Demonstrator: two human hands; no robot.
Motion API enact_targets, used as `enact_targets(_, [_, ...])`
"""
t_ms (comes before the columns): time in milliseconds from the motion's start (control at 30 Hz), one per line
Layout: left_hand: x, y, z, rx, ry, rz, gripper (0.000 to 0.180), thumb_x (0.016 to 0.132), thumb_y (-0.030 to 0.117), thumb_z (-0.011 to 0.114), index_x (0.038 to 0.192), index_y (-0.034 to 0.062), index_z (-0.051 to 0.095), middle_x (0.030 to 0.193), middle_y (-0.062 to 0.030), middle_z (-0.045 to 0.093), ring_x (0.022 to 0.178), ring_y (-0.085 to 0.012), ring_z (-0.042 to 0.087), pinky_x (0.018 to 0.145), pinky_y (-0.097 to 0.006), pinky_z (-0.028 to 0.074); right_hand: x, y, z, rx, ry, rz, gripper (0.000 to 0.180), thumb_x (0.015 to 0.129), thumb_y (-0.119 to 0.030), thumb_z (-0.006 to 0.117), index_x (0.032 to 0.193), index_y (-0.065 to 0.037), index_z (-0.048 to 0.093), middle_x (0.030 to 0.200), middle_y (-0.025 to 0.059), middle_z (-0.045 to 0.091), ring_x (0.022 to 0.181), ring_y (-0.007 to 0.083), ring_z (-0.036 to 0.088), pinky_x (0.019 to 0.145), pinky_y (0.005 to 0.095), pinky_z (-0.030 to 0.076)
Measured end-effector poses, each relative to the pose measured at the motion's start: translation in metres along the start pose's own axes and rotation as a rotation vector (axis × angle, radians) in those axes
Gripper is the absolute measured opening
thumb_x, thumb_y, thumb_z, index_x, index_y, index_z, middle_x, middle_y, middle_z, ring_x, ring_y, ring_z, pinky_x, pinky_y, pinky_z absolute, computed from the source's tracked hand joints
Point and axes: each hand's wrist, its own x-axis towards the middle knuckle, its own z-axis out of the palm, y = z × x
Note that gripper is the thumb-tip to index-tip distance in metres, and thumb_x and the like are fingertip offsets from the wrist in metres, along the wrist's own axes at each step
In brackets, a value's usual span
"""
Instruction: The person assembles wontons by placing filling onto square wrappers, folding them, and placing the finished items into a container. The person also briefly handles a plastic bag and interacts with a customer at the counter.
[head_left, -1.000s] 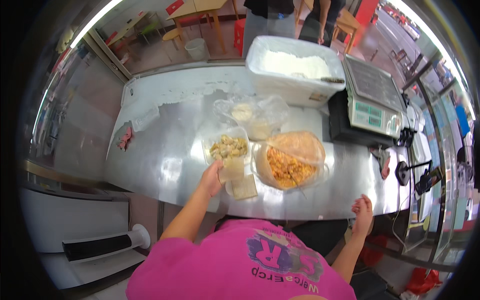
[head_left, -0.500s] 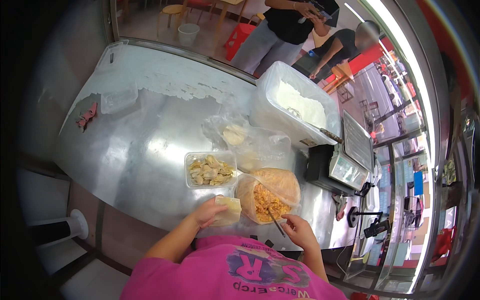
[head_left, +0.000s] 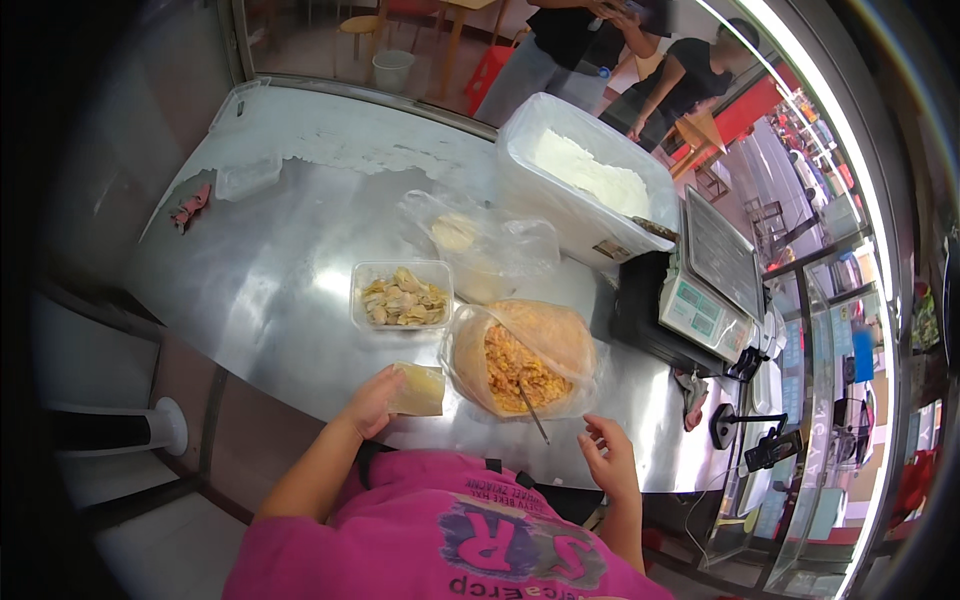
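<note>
The wrapper (head_left: 418, 389) is a thin, pale yellow square of dough, lying flat near the front edge of the steel counter (head_left: 270, 270). The left hand (head_left: 372, 400) holds it by its left edge, fingers curled onto it. Just to the right of the wrapper stands the bowl of filling (head_left: 520, 360), lined with a clear bag and holding an orange-yellow chopped mixture. A thin utensil (head_left: 532, 412) leans out of the filling toward the front edge. The right hand (head_left: 606, 462) is open, fingers loosely bent, holding nothing, just beside the utensil's end. Behind the wrapper sits a clear tray of folded dumplings (head_left: 402, 297). Further back lie a plastic bag (head_left: 480, 245) with dough, a large tub of flour (head_left: 585, 185), and a scale (head_left: 712, 285) at the right.
</note>
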Motion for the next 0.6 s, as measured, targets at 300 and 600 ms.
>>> enact_targets(300, [-0.013,0.018,0.071,-0.108,0.019,-0.024,0.037,0.093,0.029,0.037,0.115,0.0007,0.046,0.112,-0.0141,0.055,0.102,-0.0291,0.055,0.087,-0.045,0.044,-0.017,0.012,-0.008,0.165,0.067,-0.102,0.034,0.077,-0.009,0.061,0.110,-0.003,0.054,0.097,0.0087,0.055,0.077,0.0162,0.053,0.065,0.0266,0.044])
enact_targets(600, [0.002,0.012,0.074,-0.032,-0.055,-0.092,0.033,0.088,0.014,0.046,0.120,0.0035,0.043,0.114,-0.0128,0.053,0.102,-0.0296,0.054,0.086,-0.045,0.046,-0.002,-0.014,0.021,0.074,0.095,-0.211,0.037,0.077,-0.014,0.063,0.111,-0.004,0.052,0.103,0.0120,0.054,0.079,0.0220,0.054,0.066,0.0295,0.045])
